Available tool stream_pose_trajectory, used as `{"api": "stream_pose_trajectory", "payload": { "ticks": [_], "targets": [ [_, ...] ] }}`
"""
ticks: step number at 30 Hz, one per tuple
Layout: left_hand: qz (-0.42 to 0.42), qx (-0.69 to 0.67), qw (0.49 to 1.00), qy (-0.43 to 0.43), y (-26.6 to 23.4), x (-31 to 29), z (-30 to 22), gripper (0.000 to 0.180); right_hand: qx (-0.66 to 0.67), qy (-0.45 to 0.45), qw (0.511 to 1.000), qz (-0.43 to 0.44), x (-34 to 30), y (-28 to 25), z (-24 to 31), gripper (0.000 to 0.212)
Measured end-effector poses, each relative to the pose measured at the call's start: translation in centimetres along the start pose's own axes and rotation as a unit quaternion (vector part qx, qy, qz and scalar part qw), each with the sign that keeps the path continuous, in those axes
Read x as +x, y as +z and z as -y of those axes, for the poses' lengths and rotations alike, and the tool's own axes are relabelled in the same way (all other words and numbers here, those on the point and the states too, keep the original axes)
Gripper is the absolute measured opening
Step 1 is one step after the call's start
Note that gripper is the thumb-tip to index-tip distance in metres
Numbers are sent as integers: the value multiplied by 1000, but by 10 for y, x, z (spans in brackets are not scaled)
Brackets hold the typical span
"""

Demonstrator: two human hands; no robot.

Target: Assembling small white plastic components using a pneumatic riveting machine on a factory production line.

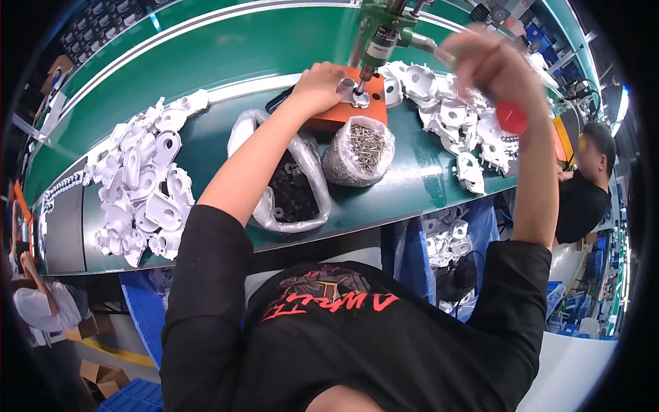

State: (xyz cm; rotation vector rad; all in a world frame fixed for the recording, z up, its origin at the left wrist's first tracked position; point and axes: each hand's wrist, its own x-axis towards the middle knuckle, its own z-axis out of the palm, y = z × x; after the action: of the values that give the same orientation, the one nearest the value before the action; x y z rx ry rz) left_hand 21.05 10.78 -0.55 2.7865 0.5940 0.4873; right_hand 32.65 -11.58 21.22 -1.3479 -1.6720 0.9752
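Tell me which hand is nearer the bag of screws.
Left: the left hand is beyond the bag of screws, slightly left; the right hand is farther off, beyond and right of it.

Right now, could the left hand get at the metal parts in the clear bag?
Probably yes: the left hand is close by, and nothing covers the metal parts in the open clear bag. It would likely have to leave the white piece under the press first.
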Motion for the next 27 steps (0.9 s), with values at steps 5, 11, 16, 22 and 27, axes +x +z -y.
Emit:
{"api": "stream_pose_trajectory", "payload": {
  "ticks": [5,11,16,22,27],
  "targets": [
    [9,-10,999,34,6,6,18,54,274,-250,870,-325,51,-52,-11,35],
    [43,30,997,64,-7,24,-5,58,206,-128,908,-342,99,-99,-55,23],
    [9,54,998,41,-19,28,-2,47,283,12,941,-185,71,-100,-80,44],
    [15,56,998,23,-25,11,19,42,-214,-29,904,-368,-61,-56,-150,37],
    [-83,-15,995,-56,-50,-25,28,41,-474,203,741,-430,-172,5,-240,35]
  ]
}}
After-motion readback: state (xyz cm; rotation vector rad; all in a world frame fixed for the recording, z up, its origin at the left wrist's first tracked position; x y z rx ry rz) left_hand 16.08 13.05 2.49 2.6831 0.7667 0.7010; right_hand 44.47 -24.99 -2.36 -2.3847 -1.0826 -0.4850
